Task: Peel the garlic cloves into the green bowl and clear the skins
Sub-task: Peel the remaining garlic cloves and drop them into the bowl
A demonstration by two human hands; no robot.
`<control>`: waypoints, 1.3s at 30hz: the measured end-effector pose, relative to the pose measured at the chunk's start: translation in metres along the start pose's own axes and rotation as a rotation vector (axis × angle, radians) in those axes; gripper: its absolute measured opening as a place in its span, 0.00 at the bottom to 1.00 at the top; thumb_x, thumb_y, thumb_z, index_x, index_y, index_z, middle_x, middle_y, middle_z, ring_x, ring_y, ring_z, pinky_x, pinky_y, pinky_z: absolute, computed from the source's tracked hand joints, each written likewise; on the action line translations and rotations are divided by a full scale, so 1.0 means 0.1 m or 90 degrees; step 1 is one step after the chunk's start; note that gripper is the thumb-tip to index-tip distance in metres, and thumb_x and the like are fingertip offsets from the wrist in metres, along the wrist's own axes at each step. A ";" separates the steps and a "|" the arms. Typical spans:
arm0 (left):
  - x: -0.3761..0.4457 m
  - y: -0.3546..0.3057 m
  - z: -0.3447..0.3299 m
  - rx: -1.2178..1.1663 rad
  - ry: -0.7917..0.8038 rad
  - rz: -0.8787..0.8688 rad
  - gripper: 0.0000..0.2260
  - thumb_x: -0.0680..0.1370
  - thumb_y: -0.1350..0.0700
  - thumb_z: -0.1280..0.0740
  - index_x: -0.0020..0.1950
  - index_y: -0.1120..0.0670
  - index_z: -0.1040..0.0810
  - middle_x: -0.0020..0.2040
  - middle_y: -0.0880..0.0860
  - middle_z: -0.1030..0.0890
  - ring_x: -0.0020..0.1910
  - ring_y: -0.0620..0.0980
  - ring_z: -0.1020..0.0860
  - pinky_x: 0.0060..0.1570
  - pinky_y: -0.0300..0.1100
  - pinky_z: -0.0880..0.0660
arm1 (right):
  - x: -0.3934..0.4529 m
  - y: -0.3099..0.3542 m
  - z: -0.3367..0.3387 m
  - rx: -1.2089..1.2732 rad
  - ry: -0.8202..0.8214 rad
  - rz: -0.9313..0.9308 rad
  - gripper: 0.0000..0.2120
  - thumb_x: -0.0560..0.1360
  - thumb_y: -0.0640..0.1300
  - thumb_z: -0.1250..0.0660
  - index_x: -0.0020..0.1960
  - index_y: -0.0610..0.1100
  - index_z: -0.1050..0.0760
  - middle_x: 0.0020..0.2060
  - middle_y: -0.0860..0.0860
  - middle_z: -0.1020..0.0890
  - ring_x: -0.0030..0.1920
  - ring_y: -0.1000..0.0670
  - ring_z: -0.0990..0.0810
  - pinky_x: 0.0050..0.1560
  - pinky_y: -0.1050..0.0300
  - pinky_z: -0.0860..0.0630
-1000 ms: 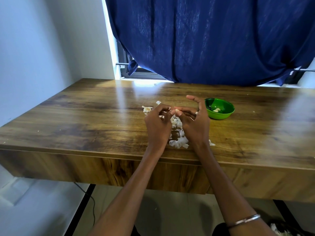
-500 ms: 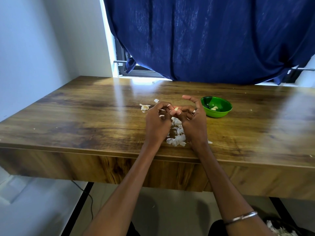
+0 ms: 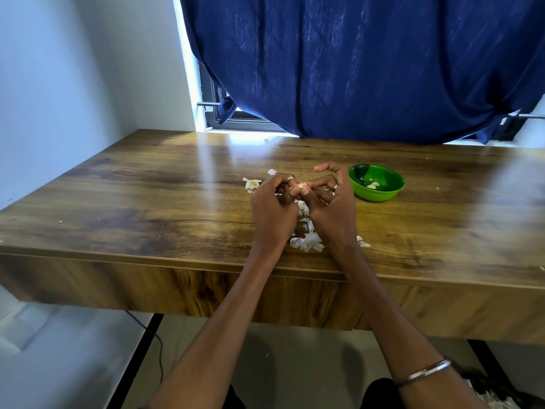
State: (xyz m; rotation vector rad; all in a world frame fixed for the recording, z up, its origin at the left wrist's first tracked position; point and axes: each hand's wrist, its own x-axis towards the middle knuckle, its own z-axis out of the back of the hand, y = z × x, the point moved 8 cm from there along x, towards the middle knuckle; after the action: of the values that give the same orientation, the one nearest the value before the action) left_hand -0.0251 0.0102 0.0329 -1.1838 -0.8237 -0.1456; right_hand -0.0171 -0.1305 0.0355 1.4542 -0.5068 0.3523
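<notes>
Wooden table (image 3: 147,208): left hand (image 3: 272,211) and right hand (image 3: 333,208) both pinch one garlic clove (image 3: 301,185) over skins (image 3: 306,242); green bowl (image 3: 383,194) holds peeled cloves (image 3: 373,185).

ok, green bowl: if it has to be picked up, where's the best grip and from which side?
Pinch the rim of the green bowl on its right side, one finger inside the wall and the thumb outside. It stands upright with its mouth open and has no handle, so the rim is the only real hold. The right hand crowds its left side, and the peeled cloves lie low in the middle, probably out of the way.
</notes>
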 end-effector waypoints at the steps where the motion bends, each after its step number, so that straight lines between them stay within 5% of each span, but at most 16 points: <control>1: 0.00 0.01 0.00 -0.001 0.002 0.004 0.09 0.72 0.70 0.33 0.42 0.56 0.20 0.38 0.51 0.18 0.39 0.49 0.20 0.38 0.40 0.26 | 0.00 0.00 0.00 -0.005 0.001 0.002 0.20 0.75 0.30 0.29 0.59 0.47 0.29 0.44 0.46 0.15 0.48 0.52 0.13 0.54 0.47 0.17; 11: 0.02 0.03 -0.07 -0.077 0.023 0.018 0.02 0.77 0.63 0.30 0.48 0.58 0.19 0.44 0.50 0.16 0.46 0.47 0.18 0.48 0.51 0.20 | 0.02 -0.01 0.09 0.042 -0.059 0.007 0.23 0.74 0.30 0.27 0.64 0.44 0.29 0.48 0.42 0.16 0.50 0.50 0.14 0.55 0.50 0.17; 19: 0.03 0.09 -0.09 -0.088 0.039 0.031 0.03 0.76 0.64 0.30 0.45 0.57 0.18 0.42 0.51 0.16 0.44 0.50 0.17 0.47 0.56 0.19 | 0.02 -0.05 0.07 0.062 -0.033 -0.019 0.23 0.74 0.29 0.27 0.64 0.44 0.30 0.46 0.45 0.16 0.49 0.51 0.14 0.55 0.51 0.17; 27: 0.04 0.15 -0.11 -0.097 0.050 0.061 0.06 0.77 0.64 0.31 0.43 0.54 0.19 0.40 0.50 0.17 0.43 0.50 0.18 0.46 0.52 0.19 | 0.01 -0.01 0.02 -0.001 -0.009 0.016 0.17 0.76 0.31 0.27 0.59 0.43 0.29 0.40 0.57 0.15 0.48 0.54 0.14 0.56 0.45 0.18; 34: 0.05 0.19 -0.15 -0.105 0.073 0.069 0.09 0.78 0.66 0.33 0.42 0.55 0.20 0.37 0.50 0.19 0.38 0.45 0.22 0.40 0.49 0.23 | -0.01 0.14 -0.01 -0.053 -0.004 0.096 0.13 0.76 0.29 0.30 0.56 0.41 0.27 0.44 0.68 0.18 0.47 0.57 0.14 0.49 0.64 0.20; 39: 0.05 0.14 -0.15 -0.125 0.082 0.077 0.10 0.81 0.68 0.37 0.44 0.58 0.21 0.38 0.51 0.20 0.38 0.44 0.23 0.38 0.35 0.28 | -0.03 0.20 0.00 -0.052 -0.029 0.112 0.15 0.76 0.31 0.28 0.60 0.41 0.25 0.44 0.53 0.15 0.47 0.56 0.14 0.47 0.67 0.21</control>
State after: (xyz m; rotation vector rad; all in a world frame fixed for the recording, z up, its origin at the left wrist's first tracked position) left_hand -0.0076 0.0045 0.0232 -1.3901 -0.6335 -0.2052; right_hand -0.0299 -0.1285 0.0515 1.3450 -0.6806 0.4339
